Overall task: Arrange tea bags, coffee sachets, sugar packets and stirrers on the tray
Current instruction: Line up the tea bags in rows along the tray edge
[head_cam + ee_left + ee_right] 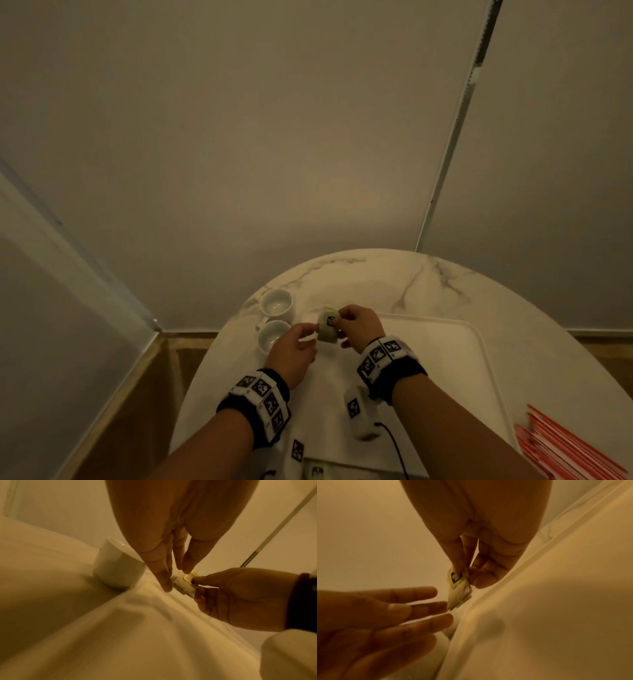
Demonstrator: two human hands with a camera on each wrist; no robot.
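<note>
right hand (358,327) pinches the tea bag (327,324) by its tagged top over the tray (442,329), left hand (294,353) open with straight fingers alongside; light, limp, tearable, best held at the tag

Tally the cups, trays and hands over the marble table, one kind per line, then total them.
White ceramic cups: 2
White rectangular plastic tray: 1
Bare hands: 2, the left hand and the right hand, which pinches a pale green tea bag
Total: 5

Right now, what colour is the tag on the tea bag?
The tag is pale yellow-green with a black printed square, clearest in the right wrist view.
</note>
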